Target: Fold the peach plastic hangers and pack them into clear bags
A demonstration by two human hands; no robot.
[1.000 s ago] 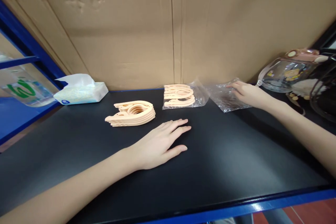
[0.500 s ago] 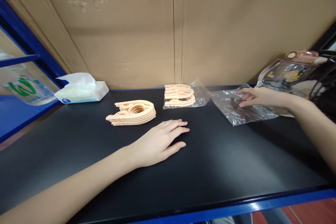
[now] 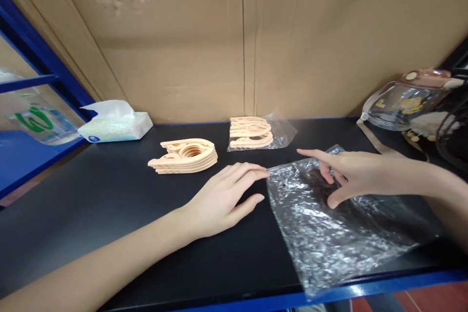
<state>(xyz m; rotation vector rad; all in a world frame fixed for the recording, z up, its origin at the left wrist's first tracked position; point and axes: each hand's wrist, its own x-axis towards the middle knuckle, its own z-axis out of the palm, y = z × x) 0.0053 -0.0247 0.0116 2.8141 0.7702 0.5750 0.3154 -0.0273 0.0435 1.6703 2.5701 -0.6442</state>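
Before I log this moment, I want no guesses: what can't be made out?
Head view, left hand: palm, hidden by the hand's own back.
Head view, clear bag: portion beneath the right hand, covered by it.
Head view, dark item: right side, cut off by the picture's edge.

On the bench (image 3: 91, 190), one stack (image 3: 199, 163) lies left of centre. A second stack (image 3: 248, 132), inside a pouch (image 3: 284, 134), lies behind it, rightward. Tissues (image 3: 115, 127) sit back left, a jug (image 3: 397, 102) back right. A loose bag (image 3: 318, 243) is front right, before pouch and jug. Cardboard (image 3: 175, 44) stands behind.
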